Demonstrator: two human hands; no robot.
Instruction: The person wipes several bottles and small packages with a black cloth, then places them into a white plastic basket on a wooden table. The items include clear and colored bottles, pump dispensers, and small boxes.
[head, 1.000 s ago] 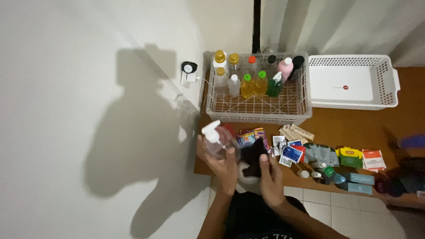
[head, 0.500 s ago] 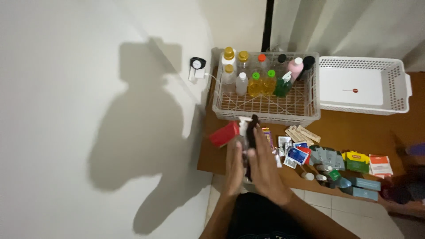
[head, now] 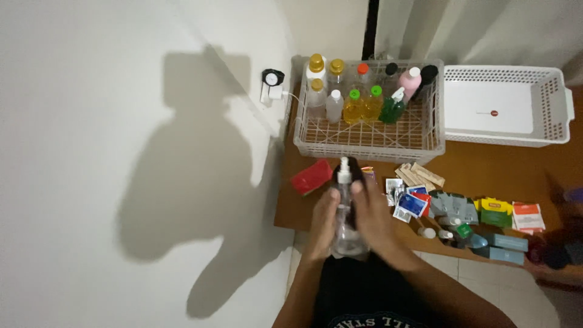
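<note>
I hold a clear plastic pump bottle (head: 345, 209) with a white pump top between both hands, upright over the near edge of the wooden table (head: 486, 173). My left hand (head: 322, 222) grips its left side. My right hand (head: 371, 215) presses a dark cloth (head: 354, 172) against its right side. A red packet (head: 311, 177) lies on the table just left of the bottle.
A white wire-like crate (head: 370, 138) at the back holds several bottles. A white plastic basket (head: 506, 106) stands to its right. Several sachets, small boxes and little bottles lie across the table at right. A wall plug (head: 272, 85) sits on the left wall.
The bottle turned from tilted left to upright between my hands and now sits lower, nearer my body. The cloth moved up along its right side.
</note>
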